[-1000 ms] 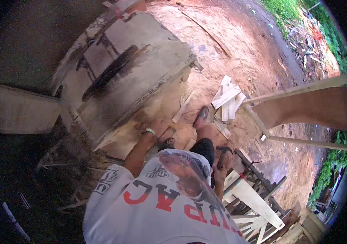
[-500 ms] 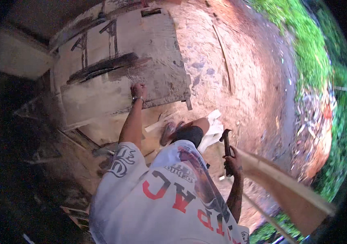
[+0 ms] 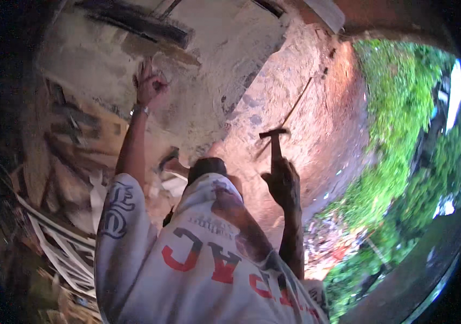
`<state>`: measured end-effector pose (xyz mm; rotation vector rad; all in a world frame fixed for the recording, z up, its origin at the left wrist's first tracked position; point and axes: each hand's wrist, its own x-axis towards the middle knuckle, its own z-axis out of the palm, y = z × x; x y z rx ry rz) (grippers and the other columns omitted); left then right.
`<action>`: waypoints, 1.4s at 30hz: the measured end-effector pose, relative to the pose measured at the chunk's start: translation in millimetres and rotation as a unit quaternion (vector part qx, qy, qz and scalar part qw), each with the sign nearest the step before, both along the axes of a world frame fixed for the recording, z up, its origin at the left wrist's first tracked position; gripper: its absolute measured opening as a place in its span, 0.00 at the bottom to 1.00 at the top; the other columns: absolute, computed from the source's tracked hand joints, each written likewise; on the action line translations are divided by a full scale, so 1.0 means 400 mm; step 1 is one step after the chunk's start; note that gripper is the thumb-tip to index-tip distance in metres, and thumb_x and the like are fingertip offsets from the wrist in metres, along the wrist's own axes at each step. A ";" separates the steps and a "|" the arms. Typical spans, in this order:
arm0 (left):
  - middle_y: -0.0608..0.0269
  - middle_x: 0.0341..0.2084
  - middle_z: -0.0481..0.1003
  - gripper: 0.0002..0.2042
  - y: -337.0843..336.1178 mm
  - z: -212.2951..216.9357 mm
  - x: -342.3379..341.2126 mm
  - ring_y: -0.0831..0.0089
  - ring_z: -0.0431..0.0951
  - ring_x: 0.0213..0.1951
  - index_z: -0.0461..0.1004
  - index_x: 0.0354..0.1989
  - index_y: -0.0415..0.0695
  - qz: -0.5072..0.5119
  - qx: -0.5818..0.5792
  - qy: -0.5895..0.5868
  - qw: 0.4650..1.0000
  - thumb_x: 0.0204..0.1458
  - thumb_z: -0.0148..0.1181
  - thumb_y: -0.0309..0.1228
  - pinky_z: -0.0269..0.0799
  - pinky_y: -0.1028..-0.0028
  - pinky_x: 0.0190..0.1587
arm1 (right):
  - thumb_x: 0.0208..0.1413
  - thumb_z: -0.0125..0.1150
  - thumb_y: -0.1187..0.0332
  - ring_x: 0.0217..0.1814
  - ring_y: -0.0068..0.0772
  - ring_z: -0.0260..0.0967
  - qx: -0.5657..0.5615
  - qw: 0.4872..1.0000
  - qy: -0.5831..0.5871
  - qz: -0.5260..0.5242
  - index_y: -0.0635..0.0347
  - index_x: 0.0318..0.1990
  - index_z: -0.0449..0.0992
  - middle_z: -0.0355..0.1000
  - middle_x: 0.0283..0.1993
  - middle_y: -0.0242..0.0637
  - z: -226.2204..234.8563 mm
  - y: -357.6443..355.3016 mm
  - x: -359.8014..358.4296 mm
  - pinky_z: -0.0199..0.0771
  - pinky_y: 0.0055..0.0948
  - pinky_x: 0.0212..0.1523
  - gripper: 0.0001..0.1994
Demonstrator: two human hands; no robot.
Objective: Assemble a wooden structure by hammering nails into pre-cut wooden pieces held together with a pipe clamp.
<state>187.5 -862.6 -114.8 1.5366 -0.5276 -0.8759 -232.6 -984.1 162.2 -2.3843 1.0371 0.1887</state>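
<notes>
My right hand (image 3: pixel 284 181) is wrapped round the handle of a hammer (image 3: pixel 276 141), its head pointing up and away, over the bare ground. Over a broad, pale, worn surface (image 3: pixel 209 75) my left hand (image 3: pixel 151 89) is held out, a band at its wrist. Thumb and forefinger are curled together in a pinch while another finger points upward; anything between them is too small to make out. Just beyond that hand lies a long dark strip of wood (image 3: pixel 138 24) on the pale surface.
Reddish bare earth (image 3: pixel 317 108) slopes away on the right, with a thin stick (image 3: pixel 298 100) on it. Green plants (image 3: pixel 398 124) grow farther right. Pale slatted framework (image 3: pixel 65 248) and blurred clutter stand at lower left. My foot (image 3: pixel 170 159) shows below the surface's near edge.
The whole view has shifted and turned. My right hand has lifted the hammer from low at my side to farther forward. My left hand has gone from a fist to a pinch with a finger raised.
</notes>
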 end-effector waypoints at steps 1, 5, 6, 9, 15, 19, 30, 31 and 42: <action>0.58 0.71 0.45 0.07 0.024 0.002 -0.008 0.53 0.40 0.72 0.78 0.24 0.46 0.021 0.003 0.000 1.000 0.38 0.71 0.29 0.26 0.49 0.69 | 0.42 0.70 0.67 0.37 0.49 0.63 0.039 0.998 0.031 -0.043 0.59 0.48 0.69 0.68 0.33 0.44 0.048 -0.056 0.074 0.67 0.44 0.38 0.24; 0.61 0.71 0.44 0.07 0.000 0.064 -0.033 0.51 0.36 0.72 0.78 0.24 0.54 -0.025 0.196 -0.359 0.912 0.38 0.72 0.32 0.21 0.40 0.65 | 0.43 0.69 0.69 0.40 0.48 0.63 -0.099 0.959 -0.132 0.229 0.60 0.47 0.72 0.68 0.33 0.40 0.042 -0.348 0.180 0.68 0.38 0.43 0.21; 0.61 0.71 0.44 0.07 -0.005 0.059 -0.025 0.52 0.35 0.72 0.78 0.24 0.55 -0.032 0.207 -0.357 0.910 0.38 0.72 0.33 0.20 0.40 0.65 | 0.44 0.68 0.69 0.43 0.44 0.64 0.080 0.961 -0.261 0.043 0.62 0.39 0.73 0.67 0.31 0.39 0.029 -0.391 0.202 0.67 0.35 0.45 0.15; 0.62 0.72 0.43 0.08 0.023 0.037 -0.023 0.53 0.33 0.72 0.77 0.21 0.56 -0.015 0.252 -0.358 0.899 0.37 0.72 0.34 0.20 0.41 0.66 | 0.47 0.66 0.66 0.30 0.29 0.65 0.176 0.882 -0.427 -0.092 0.62 0.29 0.68 0.67 0.28 0.33 0.014 -0.442 0.379 0.67 0.25 0.34 0.12; 0.68 0.72 0.42 0.09 -0.005 0.085 -0.022 0.56 0.35 0.72 0.76 0.21 0.56 -0.006 0.265 -0.350 0.898 0.36 0.73 0.35 0.22 0.44 0.67 | 0.49 0.62 0.72 0.19 0.18 0.59 0.365 0.772 -0.520 -0.009 0.59 0.35 0.68 0.66 0.23 0.28 -0.080 -0.516 0.769 0.59 0.20 0.22 0.09; 0.69 0.72 0.44 0.08 0.000 0.106 -0.027 0.57 0.36 0.72 0.76 0.21 0.56 -0.016 0.302 -0.319 0.898 0.37 0.72 0.36 0.25 0.47 0.68 | 0.51 0.62 0.62 0.20 0.19 0.60 0.437 0.752 -0.478 0.121 0.59 0.26 0.70 0.65 0.19 0.26 -0.222 -0.519 1.048 0.60 0.23 0.21 0.11; 0.68 0.72 0.41 0.12 -0.024 0.151 -0.006 0.55 0.35 0.72 0.73 0.19 0.51 -0.067 0.384 -0.262 0.883 0.41 0.67 0.44 0.27 0.47 0.69 | 0.53 0.64 0.71 0.16 0.22 0.57 0.636 0.749 -0.147 -0.117 0.50 0.29 0.66 0.60 0.19 0.27 -0.250 -0.514 1.383 0.60 0.23 0.17 0.10; 0.70 0.71 0.44 0.10 -0.021 0.154 -0.006 0.57 0.37 0.72 0.74 0.19 0.51 -0.057 0.379 -0.272 0.883 0.38 0.70 0.40 0.32 0.48 0.69 | 0.53 0.64 0.72 0.17 0.23 0.58 0.669 0.696 -0.232 -0.117 0.51 0.30 0.67 0.61 0.19 0.28 -0.236 -0.529 1.370 0.61 0.23 0.18 0.09; 0.72 0.70 0.48 0.09 -0.040 0.169 -0.008 0.59 0.37 0.72 0.76 0.20 0.53 -0.042 0.394 -0.273 0.877 0.34 0.73 0.36 0.34 0.49 0.70 | 0.58 0.60 0.52 0.34 0.30 0.68 0.559 0.665 -0.386 -0.310 0.57 0.38 0.70 0.70 0.30 0.33 -0.257 -0.654 1.113 0.71 0.33 0.42 0.16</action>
